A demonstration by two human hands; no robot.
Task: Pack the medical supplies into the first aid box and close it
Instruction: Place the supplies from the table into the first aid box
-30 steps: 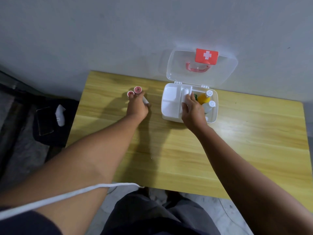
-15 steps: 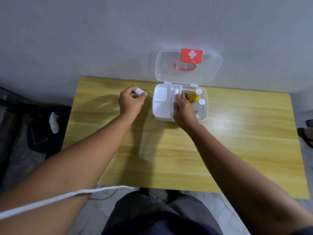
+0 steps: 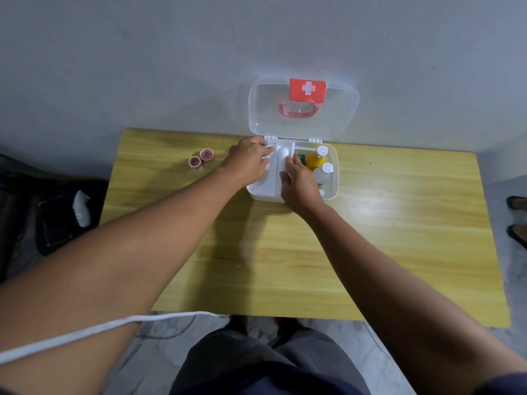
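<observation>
The white first aid box (image 3: 333, 183) stands at the table's far edge, its clear lid (image 3: 336, 115) with red cross and handle open against the wall. Its right side holds an orange bottle (image 3: 313, 162), a white bottle (image 3: 324, 173) and something green (image 3: 301, 158). My right hand (image 3: 299, 185) grips a white bandage roll (image 3: 283, 154) lying in the tray's middle compartment. My left hand (image 3: 247, 164) reaches into the tray's left compartment, fingers curled over a small white roll that is mostly hidden. Two red tape rolls (image 3: 200, 158) sit on the table to the left.
The wooden table (image 3: 370, 252) stands against a grey wall. On the floor at left lies a dark bag (image 3: 54, 223) with a white object (image 3: 81, 208) on it. Sandals (image 3: 517, 218) show at the right edge. A white cord (image 3: 114, 327) crosses my left arm.
My left hand has carried the small white roll from beside the tape rolls rightward into the box's left compartment. The two red tape rolls are uncovered again. My right hand stays at the tray.
</observation>
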